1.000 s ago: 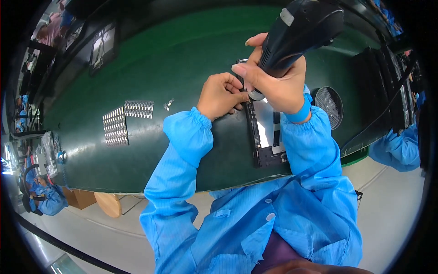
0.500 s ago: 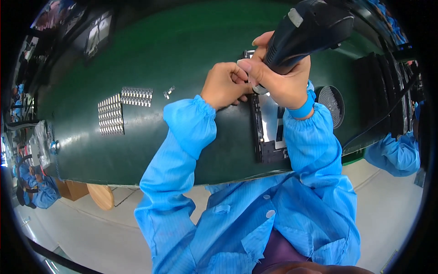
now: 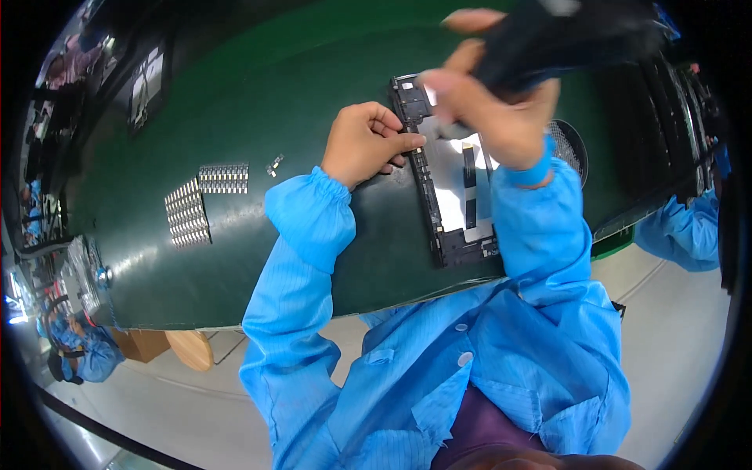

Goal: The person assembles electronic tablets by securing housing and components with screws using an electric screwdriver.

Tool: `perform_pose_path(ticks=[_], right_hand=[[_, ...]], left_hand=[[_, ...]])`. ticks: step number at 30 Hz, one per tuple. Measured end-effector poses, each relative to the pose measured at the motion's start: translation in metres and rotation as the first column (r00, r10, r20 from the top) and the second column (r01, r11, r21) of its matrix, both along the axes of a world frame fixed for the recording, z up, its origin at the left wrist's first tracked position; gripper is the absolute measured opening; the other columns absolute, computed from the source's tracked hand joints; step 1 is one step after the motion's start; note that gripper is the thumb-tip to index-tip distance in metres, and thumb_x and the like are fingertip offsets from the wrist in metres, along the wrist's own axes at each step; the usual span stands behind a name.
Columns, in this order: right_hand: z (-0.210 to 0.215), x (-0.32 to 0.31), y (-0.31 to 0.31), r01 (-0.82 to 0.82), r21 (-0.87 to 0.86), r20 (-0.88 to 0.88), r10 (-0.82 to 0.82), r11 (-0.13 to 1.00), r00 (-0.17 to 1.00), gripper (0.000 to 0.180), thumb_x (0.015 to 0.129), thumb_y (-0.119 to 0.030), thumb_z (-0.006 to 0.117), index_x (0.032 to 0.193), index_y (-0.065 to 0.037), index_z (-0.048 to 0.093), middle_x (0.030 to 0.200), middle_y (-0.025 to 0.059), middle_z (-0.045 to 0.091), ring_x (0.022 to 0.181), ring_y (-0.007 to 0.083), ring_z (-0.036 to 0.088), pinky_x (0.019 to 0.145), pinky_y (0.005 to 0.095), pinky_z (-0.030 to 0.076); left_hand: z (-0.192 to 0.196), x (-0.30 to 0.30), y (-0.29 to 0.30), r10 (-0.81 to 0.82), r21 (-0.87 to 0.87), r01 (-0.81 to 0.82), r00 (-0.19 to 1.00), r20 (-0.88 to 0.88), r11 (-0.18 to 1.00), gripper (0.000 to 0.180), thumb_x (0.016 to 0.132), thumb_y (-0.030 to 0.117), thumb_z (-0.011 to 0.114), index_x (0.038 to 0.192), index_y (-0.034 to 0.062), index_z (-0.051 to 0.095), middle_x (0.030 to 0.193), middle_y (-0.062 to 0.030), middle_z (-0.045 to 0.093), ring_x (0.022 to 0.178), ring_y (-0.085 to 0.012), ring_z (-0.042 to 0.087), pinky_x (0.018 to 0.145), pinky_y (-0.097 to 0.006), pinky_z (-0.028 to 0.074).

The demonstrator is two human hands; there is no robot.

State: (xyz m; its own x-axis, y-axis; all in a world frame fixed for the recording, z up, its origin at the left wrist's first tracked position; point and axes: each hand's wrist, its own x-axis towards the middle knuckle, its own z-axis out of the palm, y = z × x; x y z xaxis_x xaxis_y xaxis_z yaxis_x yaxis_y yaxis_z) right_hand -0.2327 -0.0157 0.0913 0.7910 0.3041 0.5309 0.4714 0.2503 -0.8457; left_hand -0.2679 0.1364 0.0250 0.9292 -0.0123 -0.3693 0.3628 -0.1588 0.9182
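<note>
The right hand (image 3: 497, 117) is gripping the dark tool (image 3: 560, 47), fingers wrapping round its body, and both are blurring as they are moving up and to the right. Half a second ago the tool's tip was meeting the panel's left edge close to the left fingertips; now it is standing away from that edge, so the upper part of the panel (image 3: 449, 180) is showing more plainly. This is suggesting that contact at that spot is pausing, or perhaps ending. The panel is lying on the green table (image 3: 376, 254) in front of the person, its dark frame surrounding a silvery face, with a dark strip (image 3: 470, 188) running along it and the right forearm covering its lower right side. The left hand (image 3: 356, 149) is staying at the left edge, its fingers curling and its thumb reaching onto the frame; whether it is pinching a small part there, I cannot tell. Well to the left, two sheets of small parts (image 3: 188, 215) are lying close together, and a loose piece (image 3: 274, 164) is resting between them and the left hand. Beyond the right wrist, a round bowl (image 3: 580, 149) is holding small, pale bits.
</note>
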Motion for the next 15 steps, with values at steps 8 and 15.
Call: perform_pose_path(ticks=[8,15], right_hand=[[-0.005,0.026,-0.132,0.308,0.082,0.091,-0.315,0.948,0.945,0.029,0.073,-0.016,0.073,0.096,-0.004,0.059,0.061,0.0056,0.059,0.049,0.0170,0.057,0.050,0.0223,0.046],[-0.036,0.032,-0.160,0.423,0.043,-0.034,-0.422,0.905,0.906,0.029,0.072,-0.006,0.073,0.096,0.000,0.056,0.061,0.0045,0.058,0.049,0.0121,0.057,0.048,0.0237,0.045]], left_hand=[[0.002,-0.007,0.001,0.043,0.012,-0.043,0.998,-0.035,0.999,0.024,0.070,0.006,0.075,0.076,0.0021,0.052,0.066,-0.0058,0.060,0.053,-0.0095,0.058,0.041,-0.019,0.043],[0.000,-0.007,-0.002,0.049,0.004,-0.049,0.999,-0.011,0.999,0.022,0.072,0.006,0.074,0.076,0.0037,0.053,0.069,-0.0053,0.061,0.054,-0.0090,0.059,0.043,-0.016,0.043]])
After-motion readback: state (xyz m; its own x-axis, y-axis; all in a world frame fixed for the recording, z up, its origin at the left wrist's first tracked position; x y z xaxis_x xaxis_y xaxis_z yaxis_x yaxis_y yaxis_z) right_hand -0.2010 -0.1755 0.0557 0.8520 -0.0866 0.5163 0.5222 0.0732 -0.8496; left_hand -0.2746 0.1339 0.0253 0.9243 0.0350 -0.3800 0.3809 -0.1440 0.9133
